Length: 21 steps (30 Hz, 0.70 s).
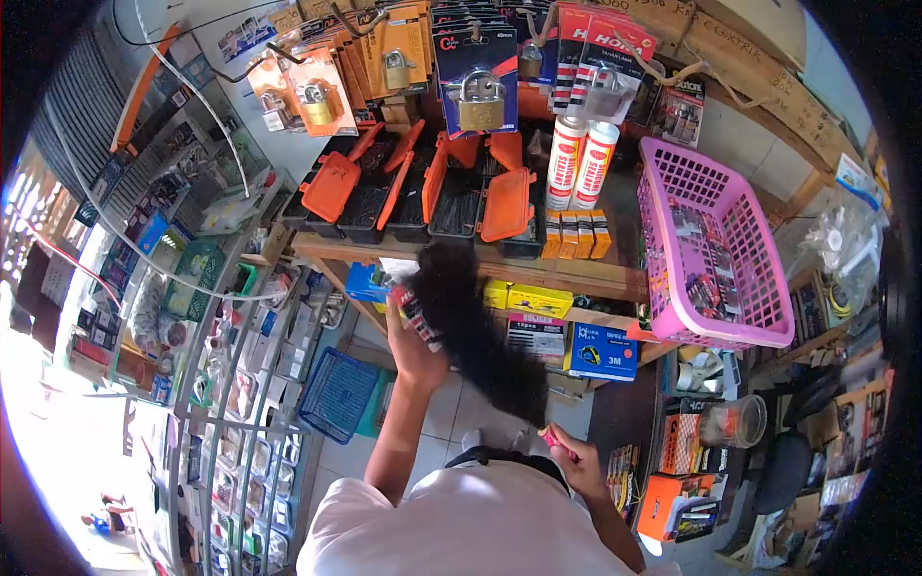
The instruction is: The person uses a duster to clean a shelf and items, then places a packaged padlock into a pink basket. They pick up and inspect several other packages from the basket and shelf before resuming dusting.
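Note:
My right hand [579,470] is wrapped round the reddish handle of a black feather duster [471,317], low down close to my shirt. The duster's dark, bushy head slants up and to the left, its top reaching the front edge of the wooden shelf [567,274]. My left hand [413,353] is raised on the left and grips a small red, white and black pack [416,317]. Feathers lie right beside this pack and overlap its edge in this view.
Carded padlocks [480,101] hang above black bins with orange lids [509,204]. Two sealant tubes [579,163] stand behind small orange boxes [577,234]. A pink basket [715,333] holds several small packs at right. A blue basket [333,394] sits low left, near glass shelving [240,432].

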Tool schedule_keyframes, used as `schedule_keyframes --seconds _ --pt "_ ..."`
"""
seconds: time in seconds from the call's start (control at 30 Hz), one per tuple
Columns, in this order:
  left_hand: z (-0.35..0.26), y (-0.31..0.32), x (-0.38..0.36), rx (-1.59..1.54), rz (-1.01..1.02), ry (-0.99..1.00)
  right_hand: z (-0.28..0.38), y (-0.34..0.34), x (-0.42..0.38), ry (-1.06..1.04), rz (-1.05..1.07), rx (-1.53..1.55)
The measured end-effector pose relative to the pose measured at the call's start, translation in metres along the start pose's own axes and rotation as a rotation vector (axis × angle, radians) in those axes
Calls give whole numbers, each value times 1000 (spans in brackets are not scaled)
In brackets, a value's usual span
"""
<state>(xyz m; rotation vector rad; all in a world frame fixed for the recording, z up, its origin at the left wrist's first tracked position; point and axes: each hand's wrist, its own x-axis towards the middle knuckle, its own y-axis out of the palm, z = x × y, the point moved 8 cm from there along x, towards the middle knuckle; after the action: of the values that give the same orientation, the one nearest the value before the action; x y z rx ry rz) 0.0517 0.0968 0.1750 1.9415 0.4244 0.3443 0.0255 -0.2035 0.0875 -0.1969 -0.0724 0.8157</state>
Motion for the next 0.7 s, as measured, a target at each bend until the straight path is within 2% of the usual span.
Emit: schedule_keyframes --seconds 0.03,0.1,0.17,0.2,0.27,0.3,0.37,0.4,0.47,0.53,0.57,0.63,0.67,0.7 --pt "0 -2 -1 -51 -155 -18 -6 2 -1 68 21 -12" --pt "-1 -17 0 -14 -127 -6 5 -1 1 13 0 37" --pt "-11 -22 1 15 -119 146 9 -3 4 -43 -24 86" --pt "-12 -24 1 13 -118 146 1 -5 4 -26 -40 41" --pt "5 -32 -3 -4 -175 -143 -3 -8 1 -4 -56 -4" --pt "8 -41 -3 -4 -173 -140 0 -6 2 -34 -15 -3" --pt "3 -55 -1 8 -57 50 7 -3 4 -67 21 -2" --pt "4 -59 2 123 -52 -16 7 -6 6 -19 -29 1" --pt "5 -26 -4 70 -95 -66 7 -9 6 36 -80 4" --pt "7 -28 -7 87 -170 -109 18 -2 9 -62 17 91" --pt "8 -34 -6 86 -166 -107 15 -5 11 -65 17 89" --pt "4 -25 -4 27 53 -45 4 -18 11 -36 -62 37" --pt "3 -38 -7 30 -165 -125 4 -19 8 -32 -61 37" --pt "4 -54 -4 27 -168 -125 4 -13 6 -4 13 36"
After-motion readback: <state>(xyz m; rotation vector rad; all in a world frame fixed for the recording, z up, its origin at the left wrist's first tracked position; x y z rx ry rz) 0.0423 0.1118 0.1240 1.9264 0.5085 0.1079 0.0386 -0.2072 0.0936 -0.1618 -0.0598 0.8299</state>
